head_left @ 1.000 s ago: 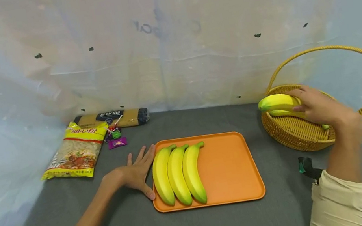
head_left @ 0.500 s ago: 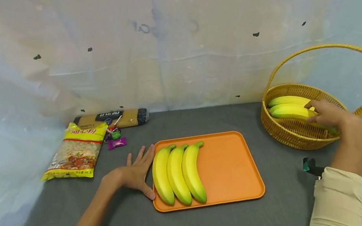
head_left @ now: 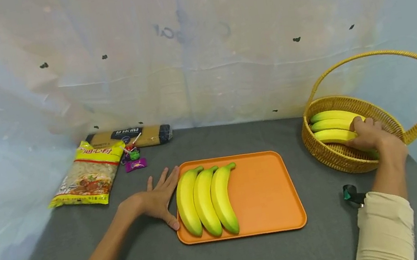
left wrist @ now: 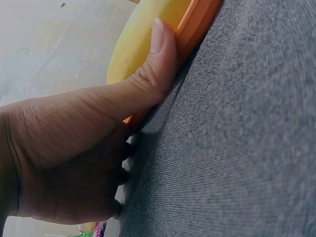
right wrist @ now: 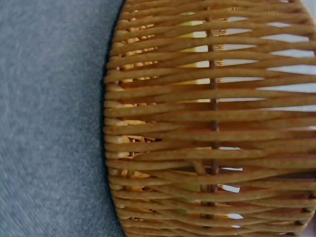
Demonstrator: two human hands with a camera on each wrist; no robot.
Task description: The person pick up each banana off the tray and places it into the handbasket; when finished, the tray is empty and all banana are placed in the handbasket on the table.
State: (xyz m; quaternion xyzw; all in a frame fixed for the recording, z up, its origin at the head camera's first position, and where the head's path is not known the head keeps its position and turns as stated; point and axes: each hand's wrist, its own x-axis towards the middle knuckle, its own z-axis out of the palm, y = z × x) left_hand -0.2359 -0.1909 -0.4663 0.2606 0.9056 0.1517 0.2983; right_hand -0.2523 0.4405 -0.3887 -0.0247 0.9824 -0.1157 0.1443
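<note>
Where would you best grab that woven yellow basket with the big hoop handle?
Probably the top of the arched handle of the woven yellow wicker basket, from above: it stands upright, clear of the yellow bananas and the right hand inside.

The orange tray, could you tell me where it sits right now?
In the head view the orange tray lies mid-table, three bananas on its left half, the left hand touching its left edge, the basket to its right.
</note>
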